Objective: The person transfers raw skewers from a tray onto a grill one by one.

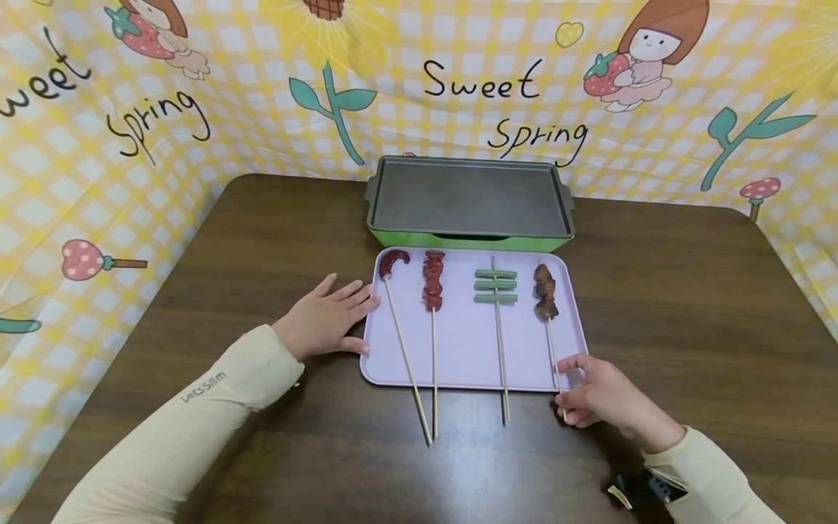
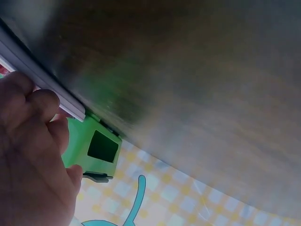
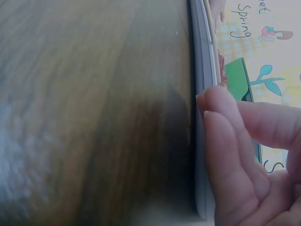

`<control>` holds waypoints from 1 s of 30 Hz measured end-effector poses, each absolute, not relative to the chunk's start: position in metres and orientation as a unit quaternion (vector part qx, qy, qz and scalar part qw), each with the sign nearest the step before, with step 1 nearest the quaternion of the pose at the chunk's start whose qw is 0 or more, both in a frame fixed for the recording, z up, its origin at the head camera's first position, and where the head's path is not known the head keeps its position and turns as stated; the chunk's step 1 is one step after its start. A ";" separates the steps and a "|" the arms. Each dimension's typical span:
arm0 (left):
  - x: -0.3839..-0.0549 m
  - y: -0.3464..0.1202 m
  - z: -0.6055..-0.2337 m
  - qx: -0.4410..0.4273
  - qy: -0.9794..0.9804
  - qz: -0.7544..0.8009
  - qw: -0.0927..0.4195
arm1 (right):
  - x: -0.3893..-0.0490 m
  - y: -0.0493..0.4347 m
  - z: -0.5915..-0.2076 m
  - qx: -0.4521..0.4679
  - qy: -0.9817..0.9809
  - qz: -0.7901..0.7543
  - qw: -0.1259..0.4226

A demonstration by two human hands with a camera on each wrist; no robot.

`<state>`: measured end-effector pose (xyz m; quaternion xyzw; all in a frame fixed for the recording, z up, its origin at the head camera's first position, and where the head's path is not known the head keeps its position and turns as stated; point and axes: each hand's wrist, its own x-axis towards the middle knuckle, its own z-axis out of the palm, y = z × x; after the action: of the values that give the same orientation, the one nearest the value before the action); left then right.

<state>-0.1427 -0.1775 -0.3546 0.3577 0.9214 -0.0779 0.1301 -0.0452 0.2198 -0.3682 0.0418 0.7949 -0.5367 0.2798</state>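
A pale lilac tray (image 1: 466, 349) holds several skewers, sticks toward me. From left to right they carry a dark red curled piece (image 1: 394, 263), folded red meat (image 1: 433, 280), green bean-like strips (image 1: 495, 285) and brown chunks (image 1: 545, 292). My left hand (image 1: 327, 316) lies with fingers spread, fingertips touching the tray's left rim. At the tray's front right corner my right hand (image 1: 599, 393) pinches the stick of the brown-chunk skewer. The right wrist view shows the right hand (image 3: 244, 150) with bent fingers against the tray's edge (image 3: 201, 70); the stick is hidden there.
Right behind the tray stands a green grill (image 1: 419, 239) with a flat dark plate (image 1: 468, 196) on top. The wooden table (image 1: 288, 451) ends at a yellow checked cloth (image 1: 249, 87) at the back and sides. A small dark object (image 1: 618, 495) shows near my right wrist.
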 end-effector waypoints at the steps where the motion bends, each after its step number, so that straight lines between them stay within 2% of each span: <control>1: -0.143 -0.178 -0.355 0.358 0.922 -0.077 0.130 | -0.045 0.220 -0.368 0.041 0.795 -0.538 0.279; 30: -0.142 -0.176 -0.357 0.352 0.923 -0.120 0.102 | -0.031 0.221 -0.358 -0.005 0.788 -0.559 0.258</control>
<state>-0.1418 -0.1763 -0.3566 0.3521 0.9226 -0.1201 0.1019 -0.0306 0.2212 -0.3580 -0.0051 0.7884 -0.5585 0.2578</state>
